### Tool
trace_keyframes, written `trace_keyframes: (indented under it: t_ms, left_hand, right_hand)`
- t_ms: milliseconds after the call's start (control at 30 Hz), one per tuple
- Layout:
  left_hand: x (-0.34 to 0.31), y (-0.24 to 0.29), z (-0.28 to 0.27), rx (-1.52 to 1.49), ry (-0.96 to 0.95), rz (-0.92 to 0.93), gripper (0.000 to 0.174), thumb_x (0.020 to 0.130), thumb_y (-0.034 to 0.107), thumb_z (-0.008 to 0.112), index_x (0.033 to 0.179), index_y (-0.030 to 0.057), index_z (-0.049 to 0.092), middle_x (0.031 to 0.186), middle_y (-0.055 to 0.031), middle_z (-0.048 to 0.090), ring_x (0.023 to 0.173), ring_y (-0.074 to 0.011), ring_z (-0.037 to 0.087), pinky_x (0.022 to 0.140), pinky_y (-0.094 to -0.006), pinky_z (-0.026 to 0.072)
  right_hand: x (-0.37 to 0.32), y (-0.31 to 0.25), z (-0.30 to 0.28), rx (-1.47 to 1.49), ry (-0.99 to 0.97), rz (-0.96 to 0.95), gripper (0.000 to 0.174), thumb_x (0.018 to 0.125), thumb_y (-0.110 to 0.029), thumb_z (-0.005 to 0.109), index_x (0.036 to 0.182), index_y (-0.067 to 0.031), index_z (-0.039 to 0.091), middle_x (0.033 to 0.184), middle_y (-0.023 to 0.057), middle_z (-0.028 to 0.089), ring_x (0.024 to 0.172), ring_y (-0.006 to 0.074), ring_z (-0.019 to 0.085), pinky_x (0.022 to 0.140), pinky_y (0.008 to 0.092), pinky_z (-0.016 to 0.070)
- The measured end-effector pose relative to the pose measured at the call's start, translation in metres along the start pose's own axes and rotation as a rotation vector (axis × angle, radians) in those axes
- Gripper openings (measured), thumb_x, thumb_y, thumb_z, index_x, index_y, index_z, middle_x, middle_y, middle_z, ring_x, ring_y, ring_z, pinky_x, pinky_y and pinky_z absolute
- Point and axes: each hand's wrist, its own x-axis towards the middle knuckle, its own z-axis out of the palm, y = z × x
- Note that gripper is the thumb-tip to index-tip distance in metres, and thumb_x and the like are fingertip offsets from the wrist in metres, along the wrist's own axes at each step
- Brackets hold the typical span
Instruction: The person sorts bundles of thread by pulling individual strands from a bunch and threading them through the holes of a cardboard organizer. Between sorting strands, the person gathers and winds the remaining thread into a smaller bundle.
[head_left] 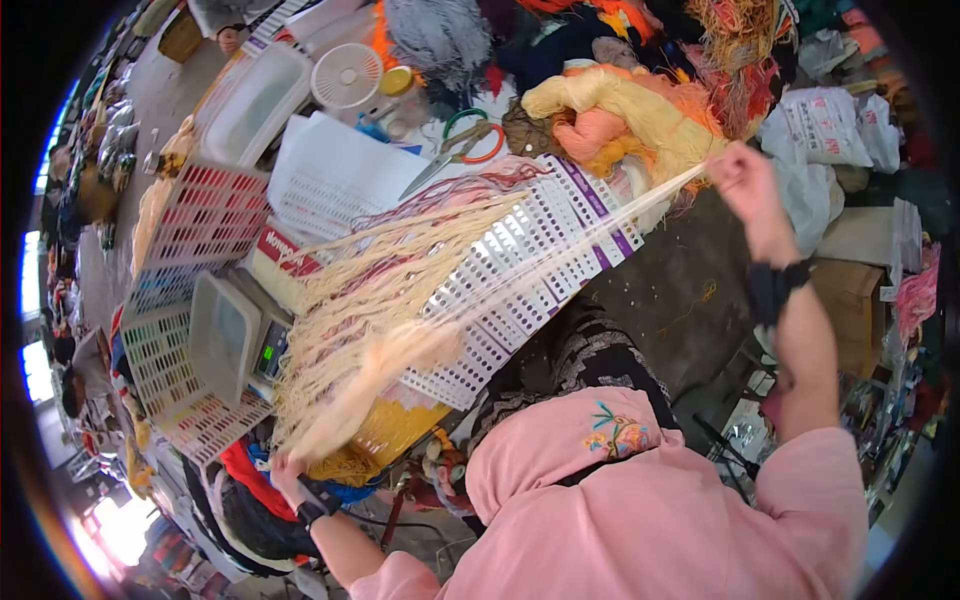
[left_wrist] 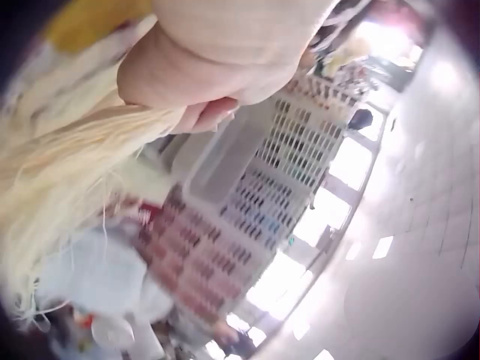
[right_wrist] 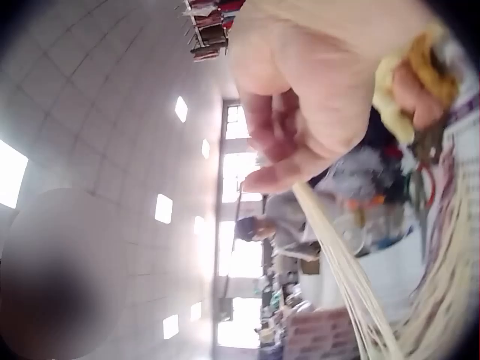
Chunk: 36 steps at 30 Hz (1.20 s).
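Observation:
A hank of cream yarn (head_left: 380,375) is stretched diagonally between my two hands over the table. My left hand (head_left: 290,475) grips its loose, fuller end low at the left, and in the left wrist view the strands (left_wrist: 67,172) spill out from under the palm. Far to the upper right, my right hand (head_left: 745,185) pinches the narrow end. The right wrist view shows the strands (right_wrist: 337,244) fanning downward from its fingertips. Under the stretched hank lie more cream strands (head_left: 410,245) and a white card with rows of holes (head_left: 570,245).
A pink-and-white plastic basket (head_left: 195,215) and a scale (head_left: 270,350) with a clear tub (head_left: 222,330) stand at left. Scissors (head_left: 465,140) lie beside printed papers (head_left: 330,180). Yellow yarn (head_left: 600,95) is heaped at the back; a white bag (head_left: 825,125) sits at right.

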Motion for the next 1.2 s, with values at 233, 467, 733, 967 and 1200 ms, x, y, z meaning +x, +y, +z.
trace_keyframes:
  t_ms: [233,467,733,967,1200]
  left_hand:
    - [0.070,0.052,0.005,-1.890,-0.267,-0.586,0.010,0.070,-0.003,0.048,0.075,0.0052,0.050,0.055,0.0007,0.046,0.047,-0.0138,0.044,0.049,-0.0226,0.0392]
    - [0.050,0.472,0.207,-1.625,-0.899,-0.826,0.029,0.080,0.013,0.048,0.105,-0.0026,0.048,0.082,-0.0052,0.057,0.040,-0.0014,0.032,0.036,-0.0150,0.0263]
    - [0.033,0.594,0.296,-0.910,-0.785,-0.285,0.014,0.077,0.007,0.052,0.085,-0.0039,0.055,0.069,-0.0062,0.056,0.044,-0.0066,0.042,0.038,-0.0191,0.0318]
    - [0.036,0.584,0.300,-0.788,-0.636,-0.005,0.007,0.073,0.002,0.053,0.076,-0.0046,0.054,0.056,-0.0063,0.050,0.042,-0.0097,0.046,0.037,-0.0225,0.0356]
    - [0.048,0.598,0.287,-1.112,-0.850,-0.345,0.012,0.076,-0.002,0.046,0.086,-0.0056,0.051,0.064,-0.0053,0.051,0.044,-0.0075,0.044,0.039,-0.0194,0.0345]
  right_hand:
    - [0.065,-0.132,-0.057,-0.467,0.457,-0.581,0.010,0.078,-0.012,0.047,0.078,-0.0030,0.052,0.074,0.0032,0.052,0.069,0.0117,0.049,0.062,0.0254,0.0390]
    - [0.090,0.166,-0.019,-1.272,-0.065,-0.143,0.005,0.065,-0.007,0.061,0.069,-0.0043,0.060,0.065,0.0084,0.055,0.056,0.0175,0.053,0.052,0.0273,0.0416]
    - [0.111,0.257,-0.027,-1.440,-0.084,-0.479,0.016,0.059,-0.009,0.063,0.070,-0.0079,0.051,0.070,0.0043,0.050,0.069,0.0234,0.050,0.062,0.0337,0.0348]
    - [0.120,0.253,-0.039,-1.302,-0.007,-0.421,0.016,0.060,-0.003,0.062,0.072,-0.0047,0.052,0.073,0.0069,0.053,0.067,0.0248,0.051,0.063,0.0331,0.0381]
    - [0.103,0.246,-0.032,-1.551,-0.389,-0.557,0.047,0.056,-0.017,0.065,0.099,-0.0027,0.052,0.091,0.0142,0.048,0.078,0.0277,0.050,0.068,0.0340,0.0398]
